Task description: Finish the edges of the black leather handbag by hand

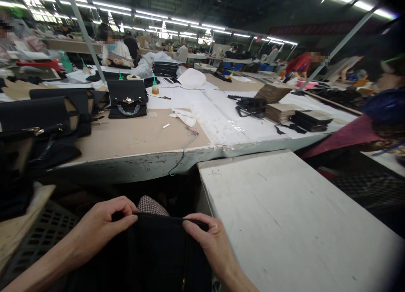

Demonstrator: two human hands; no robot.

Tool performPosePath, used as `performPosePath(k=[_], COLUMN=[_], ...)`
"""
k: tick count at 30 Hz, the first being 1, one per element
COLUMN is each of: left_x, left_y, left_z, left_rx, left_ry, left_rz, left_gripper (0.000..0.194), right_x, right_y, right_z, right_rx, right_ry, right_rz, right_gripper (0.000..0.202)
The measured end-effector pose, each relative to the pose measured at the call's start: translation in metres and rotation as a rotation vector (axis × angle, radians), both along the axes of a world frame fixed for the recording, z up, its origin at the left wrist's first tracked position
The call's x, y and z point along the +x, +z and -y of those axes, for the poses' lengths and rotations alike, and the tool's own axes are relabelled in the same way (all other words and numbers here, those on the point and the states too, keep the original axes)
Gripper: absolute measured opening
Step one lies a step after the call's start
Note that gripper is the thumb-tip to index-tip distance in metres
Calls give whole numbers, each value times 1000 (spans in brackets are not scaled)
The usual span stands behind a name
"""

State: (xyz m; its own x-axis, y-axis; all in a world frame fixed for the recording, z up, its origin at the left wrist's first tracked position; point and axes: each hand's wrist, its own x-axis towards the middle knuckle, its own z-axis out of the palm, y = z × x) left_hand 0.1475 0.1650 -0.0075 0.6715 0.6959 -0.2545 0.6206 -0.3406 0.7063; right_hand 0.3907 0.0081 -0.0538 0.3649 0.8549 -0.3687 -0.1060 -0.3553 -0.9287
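A black fabric piece, perhaps a bag lining, hangs over my lap, with a bit of gold-coloured zipper low on its right side. My left hand pinches its top edge at the left between thumb and fingers. At the right end of the same edge, my right hand pinches it too. Between the two hands the edge runs nearly straight. The lower part of the piece is dark and runs out of view.
Black handbags stand on the worktable at left. A glue bottle, a cord and stacked brown pieces lie farther back. A white side table is at my right, a plastic crate at my left. Several people work around.
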Motion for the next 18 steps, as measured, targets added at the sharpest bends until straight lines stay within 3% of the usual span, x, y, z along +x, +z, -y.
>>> performPosePath(k=[14, 18], left_x=[7, 7], left_y=[-12, -13], left_z=[2, 4], left_rx=[92, 53], left_ry=[73, 97], left_rz=[2, -8], left_gripper=[27, 26], right_x=[-1, 11], right_y=[-3, 9], right_z=[4, 0], right_rx=[15, -5], right_ry=[33, 186], right_rz=[-22, 72], right_gripper=[34, 30])
